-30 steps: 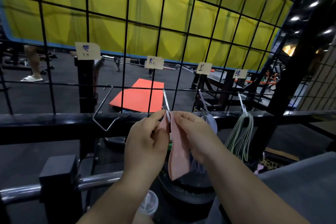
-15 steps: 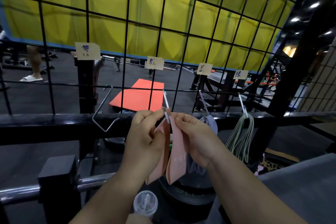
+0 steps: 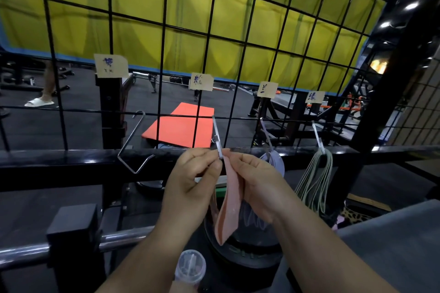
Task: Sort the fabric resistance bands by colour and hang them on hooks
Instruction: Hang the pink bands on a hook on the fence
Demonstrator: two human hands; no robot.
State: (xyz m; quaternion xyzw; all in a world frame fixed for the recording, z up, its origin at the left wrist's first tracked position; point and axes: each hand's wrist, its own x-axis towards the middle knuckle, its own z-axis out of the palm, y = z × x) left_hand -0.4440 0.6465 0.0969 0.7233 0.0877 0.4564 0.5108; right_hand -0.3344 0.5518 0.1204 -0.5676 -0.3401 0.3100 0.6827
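A pink fabric band (image 3: pixel 229 200) hangs down from the tip of the second metal hook (image 3: pixel 217 137) on the black wire grid (image 3: pixel 207 38). My left hand (image 3: pixel 190 183) pinches the hook's lower end. My right hand (image 3: pixel 256 181) pinches the pink band's top at that same tip. A lilac band (image 3: pixel 277 163) hangs on the third hook, right of my right hand. Green bands (image 3: pixel 314 181) hang on the fourth hook. The first hook (image 3: pixel 133 150) at the left is bare. Paper labels (image 3: pixel 201 81) sit above each hook.
A black rail (image 3: pixel 71 162) runs across below the grid. A steel bar (image 3: pixel 123 238) and a black weight plate (image 3: pixel 245 252) lie below my hands. A clear plastic cup lid (image 3: pixel 190 266) is at the bottom centre. A grey padded surface (image 3: pixel 392 240) fills the lower right.
The pink band's loop has opened out and now hangs lower from the hook tip; both hands stay at the tip, with the left fingers shifted onto the metal.
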